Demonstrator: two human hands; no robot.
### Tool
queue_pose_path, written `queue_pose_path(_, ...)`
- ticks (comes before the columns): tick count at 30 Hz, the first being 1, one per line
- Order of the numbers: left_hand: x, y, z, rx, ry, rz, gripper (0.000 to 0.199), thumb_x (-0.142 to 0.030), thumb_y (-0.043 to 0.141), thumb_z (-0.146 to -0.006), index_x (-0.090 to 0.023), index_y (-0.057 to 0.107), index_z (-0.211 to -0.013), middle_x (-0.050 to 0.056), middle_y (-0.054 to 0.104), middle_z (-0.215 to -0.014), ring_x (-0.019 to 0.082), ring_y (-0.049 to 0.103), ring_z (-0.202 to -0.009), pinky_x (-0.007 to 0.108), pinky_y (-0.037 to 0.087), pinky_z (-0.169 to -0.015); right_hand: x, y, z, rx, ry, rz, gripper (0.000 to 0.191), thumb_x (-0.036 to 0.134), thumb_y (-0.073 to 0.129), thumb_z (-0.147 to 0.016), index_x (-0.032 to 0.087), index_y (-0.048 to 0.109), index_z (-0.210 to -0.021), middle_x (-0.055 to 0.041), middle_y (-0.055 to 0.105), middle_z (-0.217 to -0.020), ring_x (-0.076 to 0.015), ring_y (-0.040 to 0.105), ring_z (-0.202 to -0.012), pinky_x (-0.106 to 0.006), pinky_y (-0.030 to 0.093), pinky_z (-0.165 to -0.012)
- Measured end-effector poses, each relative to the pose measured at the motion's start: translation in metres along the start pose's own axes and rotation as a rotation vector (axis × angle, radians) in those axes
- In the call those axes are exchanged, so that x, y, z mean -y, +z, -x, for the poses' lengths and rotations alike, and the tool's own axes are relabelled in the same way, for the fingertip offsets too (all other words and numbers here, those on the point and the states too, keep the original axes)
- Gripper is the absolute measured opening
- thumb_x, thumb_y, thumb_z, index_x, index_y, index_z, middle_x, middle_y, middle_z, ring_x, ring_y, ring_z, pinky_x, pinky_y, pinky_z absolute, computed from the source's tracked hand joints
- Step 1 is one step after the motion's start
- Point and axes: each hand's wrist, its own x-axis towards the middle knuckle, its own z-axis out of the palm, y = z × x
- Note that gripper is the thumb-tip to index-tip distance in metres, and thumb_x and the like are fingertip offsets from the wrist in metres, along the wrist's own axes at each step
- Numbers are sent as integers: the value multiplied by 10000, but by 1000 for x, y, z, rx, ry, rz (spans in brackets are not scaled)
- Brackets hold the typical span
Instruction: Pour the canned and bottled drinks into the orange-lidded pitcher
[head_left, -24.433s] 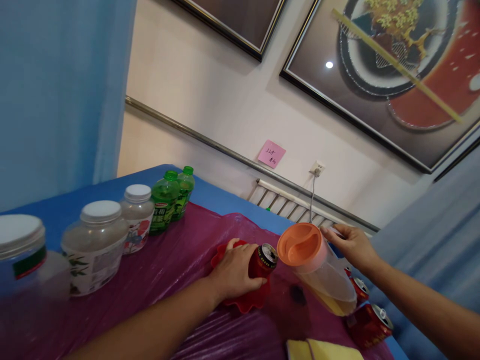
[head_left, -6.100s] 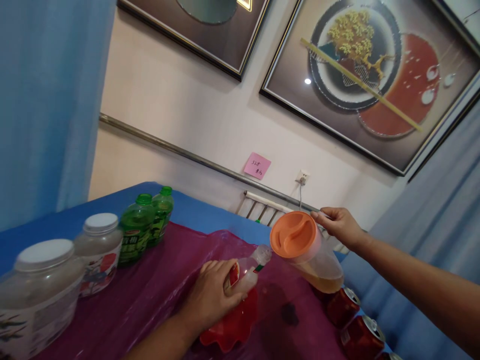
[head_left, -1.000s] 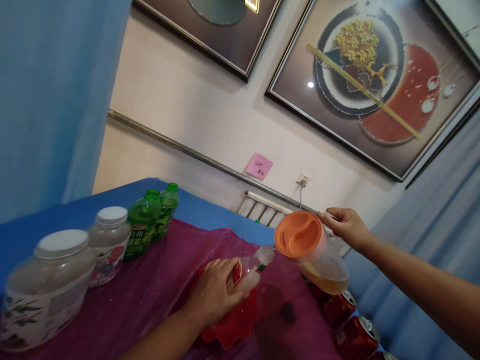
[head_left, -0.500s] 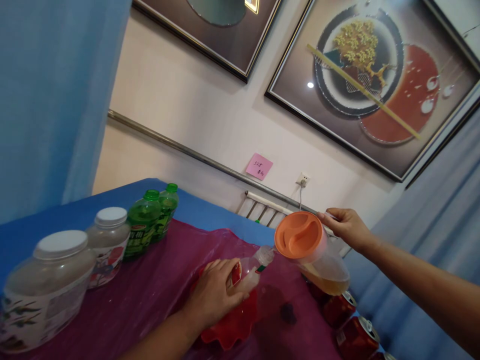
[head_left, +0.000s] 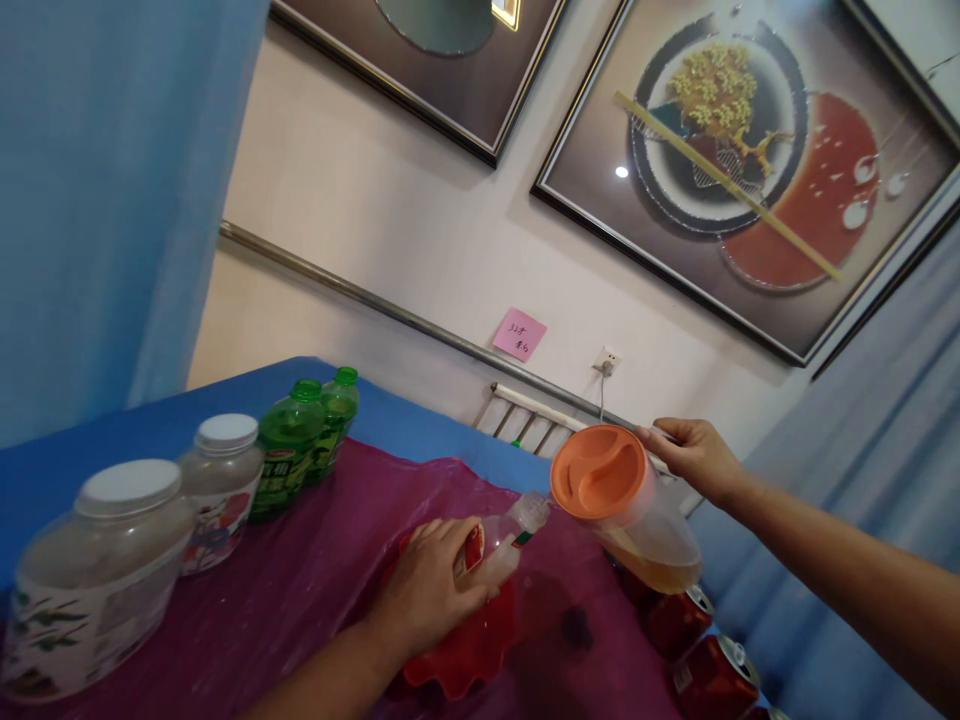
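My left hand (head_left: 431,580) is wrapped round a clear plastic bottle (head_left: 499,545) with a red label, which leans with its open neck up to the right. Below that hand lies a red scalloped dish (head_left: 469,650). On the right, my right hand (head_left: 694,455) grips the handle of a clear pitcher (head_left: 652,545) with an orange lid (head_left: 600,472). The pitcher is tilted, its lid edge close to the bottle's mouth, and some amber liquid sits in its lower part. Whether liquid flows between them is too small to tell.
Two white-lidded jars (head_left: 97,590) and two green bottles (head_left: 289,450) stand at the left. Several red cans (head_left: 716,675) line the right edge. A dark spot (head_left: 577,628) shows on the purple sheet (head_left: 292,600). Behind are a metal rail (head_left: 420,325) and a wall socket (head_left: 607,361).
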Motion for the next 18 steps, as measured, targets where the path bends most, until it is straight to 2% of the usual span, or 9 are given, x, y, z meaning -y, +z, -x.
queue_pose_path(8,3,1,0,7,-2,-2,568,-331,791,-670,-230,611,-1200,65,697,-1141,291,608,-1074,416,417,-980,4,0,0,-3,0,4,631,771,572,-733,236,323,-509,59,224,-522,-90,241,-481,-247,206,-435)
queue_pose_path(18,3,2,0,16,-3,-3,575,-321,776,-675,-217,603,-1214,61,695,-1128,283,609,-1061,421,418,-980,-4,-2,-1,0,10,28,587,711,570,-774,235,332,-526,60,242,-517,-93,270,-479,-249,226,-450)
